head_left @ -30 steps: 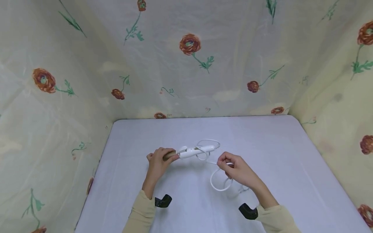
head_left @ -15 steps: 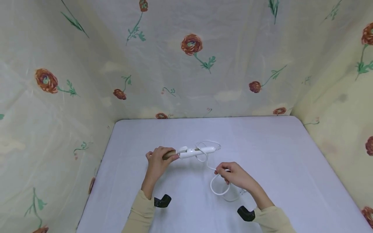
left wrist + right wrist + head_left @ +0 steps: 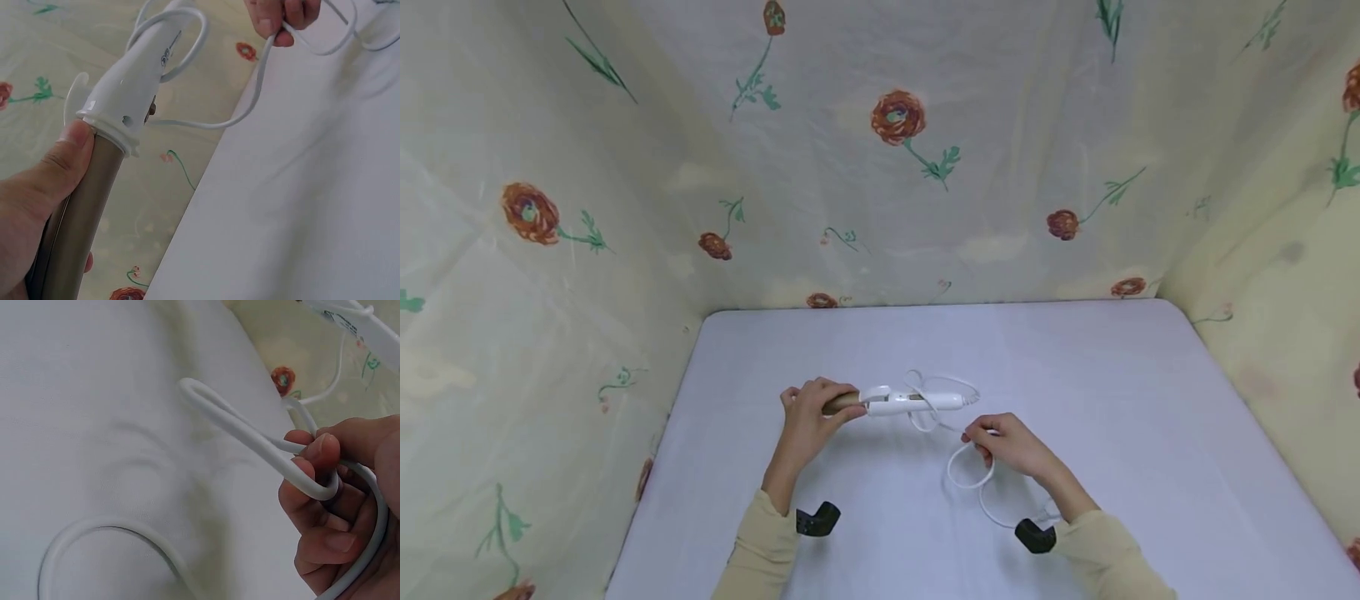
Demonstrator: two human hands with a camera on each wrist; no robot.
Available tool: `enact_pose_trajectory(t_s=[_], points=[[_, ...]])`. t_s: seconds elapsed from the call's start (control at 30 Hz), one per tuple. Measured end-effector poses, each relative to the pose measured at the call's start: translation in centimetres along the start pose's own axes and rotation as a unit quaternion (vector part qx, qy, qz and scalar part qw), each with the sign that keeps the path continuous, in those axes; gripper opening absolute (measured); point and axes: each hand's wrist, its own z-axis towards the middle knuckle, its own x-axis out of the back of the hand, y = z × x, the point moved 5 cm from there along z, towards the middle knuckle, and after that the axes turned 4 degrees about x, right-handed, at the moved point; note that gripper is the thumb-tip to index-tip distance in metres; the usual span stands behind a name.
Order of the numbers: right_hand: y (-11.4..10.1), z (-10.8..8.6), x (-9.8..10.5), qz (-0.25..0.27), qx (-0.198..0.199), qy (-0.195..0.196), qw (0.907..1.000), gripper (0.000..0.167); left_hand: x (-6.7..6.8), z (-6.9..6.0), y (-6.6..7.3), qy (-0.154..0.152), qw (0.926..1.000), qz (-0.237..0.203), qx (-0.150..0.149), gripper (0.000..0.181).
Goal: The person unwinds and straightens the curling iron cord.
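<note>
In the head view, my left hand grips the brownish barrel of a curling iron, its white handle pointing right. The left wrist view shows the thumb on the barrel, just below the white clip lever. A white cord is wrapped loosely about the handle and runs to my right hand. That hand pinches the cord between thumb and fingers, with a loop hanging below. Toward the cord's far end, a whitish plug-like piece is partly hidden by the right wrist camera.
A white-covered table lies under both hands. Behind it and at both sides hangs a flower-patterned curtain. Black wrist cameras jut from the left sleeve and right sleeve.
The curling iron's handle end has dipped, so the iron lies more level. My right hand has moved slightly nearer to me, still pinching the cord. The hanging loop has shifted.
</note>
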Motion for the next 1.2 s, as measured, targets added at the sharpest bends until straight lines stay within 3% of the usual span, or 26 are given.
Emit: enact_pose_trajectory(t_s=[0.17,0.37,0.53,0.67,0.9,1.2], points=[[0.8,1.1,0.8,0.016,-0.001,0.025,0.9995,0.029,-0.3,-0.1,0.0,-0.015,0.9998,0.006,-0.007,0.036],[-0.4,1.6,1.6,0.014,0.009,0.061,0.998,0.02,-0.7,-0.5,0.1,-0.038,0.9992,0.007,-0.011,0.038],[1.1,3.0,2.2,-0.03,0.017,0.083,0.996,0.02,-0.7,-0.7,0.3,-0.058,0.9981,0.009,-0.017,0.038],[1.0,3.6,3.1,-0.071,0.014,0.105,0.9918,0.026,-0.6,-0.8,0.4,-0.064,0.9976,0.015,-0.021,0.038],[0.0,4.1,4.3,-0.032,0.015,0.102,0.9941,0.03,-0.8,-0.9,0.4,-0.067,0.9973,0.024,-0.017,0.039],[-1.5,4.2,6.1,0.006,0.037,0.139,0.9897,0.031,-1.6,-1.5,0.1,-0.086,0.9956,0.032,-0.019,0.039]])
